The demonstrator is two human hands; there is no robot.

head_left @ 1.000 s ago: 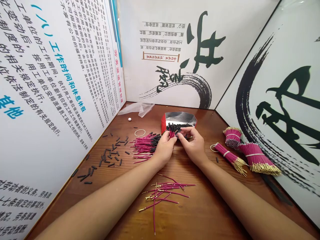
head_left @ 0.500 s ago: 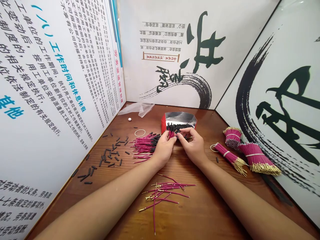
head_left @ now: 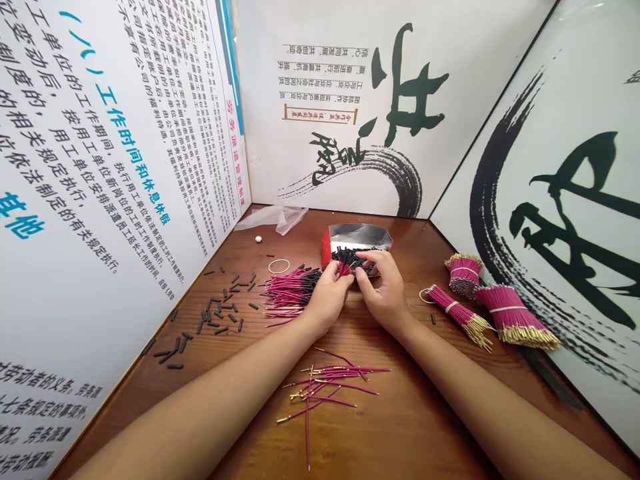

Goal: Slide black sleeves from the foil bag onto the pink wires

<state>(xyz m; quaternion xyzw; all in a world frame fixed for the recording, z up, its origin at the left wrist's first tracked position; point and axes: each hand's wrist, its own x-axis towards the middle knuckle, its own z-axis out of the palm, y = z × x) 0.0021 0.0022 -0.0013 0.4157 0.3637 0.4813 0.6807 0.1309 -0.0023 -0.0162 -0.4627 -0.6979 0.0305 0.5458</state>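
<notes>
Now, left hand: clamped on pink wire tuft, tips upward for access.
Right hand: pinched together at tuft tips; contents hidden.

Cannot tell what right hand pinches; covered by own fingers. Lower ends of wire bunch buried in left hand. Front of red tray blocked by both hands; black sleeves inside too small to count. White speck too small to identify. Forearms cut off at bottom edge. Wall posters cropped at top and sides.
</notes>
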